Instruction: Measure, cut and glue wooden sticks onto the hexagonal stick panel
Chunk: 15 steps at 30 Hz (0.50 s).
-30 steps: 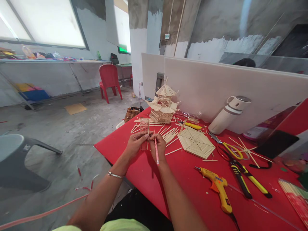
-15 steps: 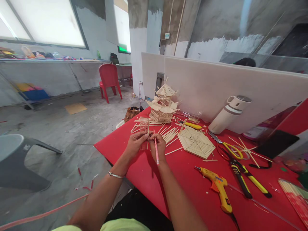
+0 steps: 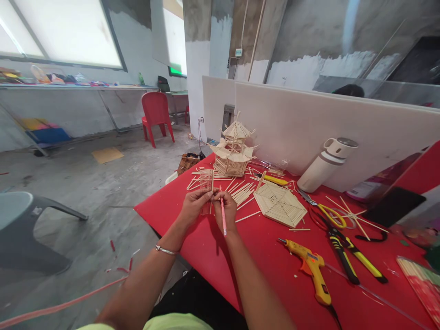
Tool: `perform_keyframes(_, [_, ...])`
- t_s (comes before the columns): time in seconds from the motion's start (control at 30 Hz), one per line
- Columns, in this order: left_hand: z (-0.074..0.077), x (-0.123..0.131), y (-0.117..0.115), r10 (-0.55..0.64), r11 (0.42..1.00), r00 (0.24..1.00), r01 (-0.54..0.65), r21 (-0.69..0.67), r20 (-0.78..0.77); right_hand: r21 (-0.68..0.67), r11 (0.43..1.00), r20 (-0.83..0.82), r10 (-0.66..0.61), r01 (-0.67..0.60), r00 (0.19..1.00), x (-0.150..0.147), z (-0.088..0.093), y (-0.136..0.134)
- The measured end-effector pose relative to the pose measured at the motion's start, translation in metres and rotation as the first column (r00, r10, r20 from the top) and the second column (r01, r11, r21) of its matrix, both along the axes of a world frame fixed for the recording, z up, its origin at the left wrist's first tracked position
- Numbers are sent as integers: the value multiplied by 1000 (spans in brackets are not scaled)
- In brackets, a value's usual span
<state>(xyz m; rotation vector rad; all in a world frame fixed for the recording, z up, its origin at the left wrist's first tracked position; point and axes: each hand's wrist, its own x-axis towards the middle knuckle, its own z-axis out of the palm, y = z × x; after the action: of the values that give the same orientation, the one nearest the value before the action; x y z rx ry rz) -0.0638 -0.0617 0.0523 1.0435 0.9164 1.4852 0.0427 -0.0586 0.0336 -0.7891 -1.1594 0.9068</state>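
Observation:
My left hand [image 3: 195,205] is closed, pinching a clear ruler [image 3: 206,179] and a thin wooden stick [image 3: 212,182] lying along its edge. Just beside it, my right hand [image 3: 226,211] is closed around a pink pencil [image 3: 223,215], whose lower end points back toward me. The fingertips of both hands meet near the stick. Beyond them stands a small pagoda model [image 3: 234,149] built of sticks. Loose wooden sticks [image 3: 242,192] are spread behind my hands. A flat hexagonal stick panel [image 3: 280,204] lies to the right.
On the red table [image 3: 254,266] lie a yellow glue gun [image 3: 311,266], pliers [image 3: 354,252], scissors [image 3: 326,211] and a yellow cutter knife [image 3: 275,179]. A white thermos [image 3: 326,165] leans by the pale partition [image 3: 292,123]. A grey stool [image 3: 30,229] stands at left.

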Motion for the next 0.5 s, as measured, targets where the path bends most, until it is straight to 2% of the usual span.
perform_keyframes(0.23, [-5,-1,4,-43,998,996,46,-30,74,2,1000,-35,7,-6,999,0,-1,0])
perform_keyframes(0.5, [1,1,2,-36,998,995,40,-42,91,-6,1000,-6,3,-3,1000,-1,-8,4])
